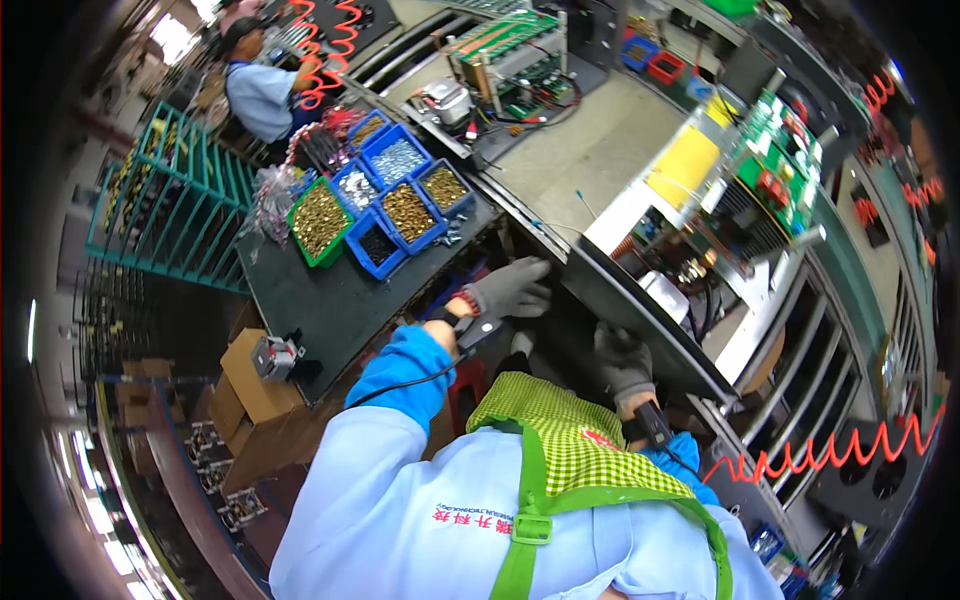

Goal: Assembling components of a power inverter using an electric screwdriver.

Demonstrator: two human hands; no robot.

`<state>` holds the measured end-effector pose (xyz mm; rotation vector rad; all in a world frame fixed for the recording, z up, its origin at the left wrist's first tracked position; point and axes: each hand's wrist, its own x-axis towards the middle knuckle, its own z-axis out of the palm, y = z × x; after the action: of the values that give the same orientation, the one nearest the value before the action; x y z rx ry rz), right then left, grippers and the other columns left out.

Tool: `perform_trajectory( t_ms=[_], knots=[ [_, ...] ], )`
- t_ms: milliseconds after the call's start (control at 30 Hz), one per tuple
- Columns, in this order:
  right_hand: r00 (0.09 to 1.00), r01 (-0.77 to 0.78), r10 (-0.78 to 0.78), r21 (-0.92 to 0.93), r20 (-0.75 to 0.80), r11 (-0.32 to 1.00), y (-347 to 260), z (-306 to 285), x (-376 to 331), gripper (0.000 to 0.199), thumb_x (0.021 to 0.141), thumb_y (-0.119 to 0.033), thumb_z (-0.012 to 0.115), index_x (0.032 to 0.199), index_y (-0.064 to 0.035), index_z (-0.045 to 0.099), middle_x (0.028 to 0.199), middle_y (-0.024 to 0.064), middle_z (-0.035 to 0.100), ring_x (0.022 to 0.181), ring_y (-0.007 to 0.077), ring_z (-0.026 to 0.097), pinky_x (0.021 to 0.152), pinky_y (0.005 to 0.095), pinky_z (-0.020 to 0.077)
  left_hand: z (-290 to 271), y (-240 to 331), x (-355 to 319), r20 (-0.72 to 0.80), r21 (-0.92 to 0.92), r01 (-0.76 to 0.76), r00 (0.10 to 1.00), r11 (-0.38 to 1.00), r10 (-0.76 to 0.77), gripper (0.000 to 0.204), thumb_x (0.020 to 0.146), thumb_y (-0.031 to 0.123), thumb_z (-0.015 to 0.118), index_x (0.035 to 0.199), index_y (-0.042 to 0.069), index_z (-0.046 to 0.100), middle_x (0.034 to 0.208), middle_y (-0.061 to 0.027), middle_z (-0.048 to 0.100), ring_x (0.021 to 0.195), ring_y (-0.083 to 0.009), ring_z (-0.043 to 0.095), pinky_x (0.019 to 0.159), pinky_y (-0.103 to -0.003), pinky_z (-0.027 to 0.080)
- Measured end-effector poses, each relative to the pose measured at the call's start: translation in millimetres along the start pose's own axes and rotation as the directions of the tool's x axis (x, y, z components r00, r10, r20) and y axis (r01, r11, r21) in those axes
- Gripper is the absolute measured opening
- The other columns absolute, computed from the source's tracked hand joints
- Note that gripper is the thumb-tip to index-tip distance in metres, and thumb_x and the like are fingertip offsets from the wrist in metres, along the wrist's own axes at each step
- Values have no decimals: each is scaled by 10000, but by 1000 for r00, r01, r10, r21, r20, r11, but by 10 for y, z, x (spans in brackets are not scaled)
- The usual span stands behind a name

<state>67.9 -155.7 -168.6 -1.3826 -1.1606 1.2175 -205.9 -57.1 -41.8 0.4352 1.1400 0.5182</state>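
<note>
My left hand (512,289), in a grey glove, reaches out with its fingers extended and nothing visible in them. It is between the dark bench with the screw bins and an open metal chassis (655,345) with a black front panel. My right hand (622,362), also gloved in grey, is close to the outer face of that panel, fingers pointing up and slightly bent. Whether it touches the panel I cannot tell. Inside the chassis are green circuit boards (778,185), wires and a yellow sheet (684,166).
Blue bins (408,214) and a green bin (319,222) of screws and small parts stand on the dark bench (300,300) at left. A second assembly with green boards (510,60) stands at the back. A roller conveyor (815,340) runs at right, near red coiled hoses (830,447). Another person (262,95) sits far left.
</note>
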Motion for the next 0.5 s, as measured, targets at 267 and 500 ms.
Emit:
perform_trajectory(
  t_ms=[267, 500],
  knots=[
    [987, -153, 157, 104, -27, 983, -230, -96, -15, 308, 983, -272, 511, 1175, -79, 656, 1209, 133, 690, 1190, 276, 615, 1017, 401, 484, -2702, 171, -727, -603, 478, -153, 658, 865, 450, 352, 939, 352, 638, 1031, 14, 676, 779, -76, 655, 592, -179, 620, 546, -334, 504],
    [940, -297, 231, -270, -249, 916, -107, 185, 158, 310, 986, -253, 505, 1180, -60, 651, 1216, 136, 687, 1184, 272, 618, 1015, 397, 489, -3816, -1557, -1373, -848, -13, -252, 515, 968, 123, 256, 891, 297, 659, 914, 43, 629, 798, -91, 642, 641, -234, 639, 561, -373, 537]
  ],
)
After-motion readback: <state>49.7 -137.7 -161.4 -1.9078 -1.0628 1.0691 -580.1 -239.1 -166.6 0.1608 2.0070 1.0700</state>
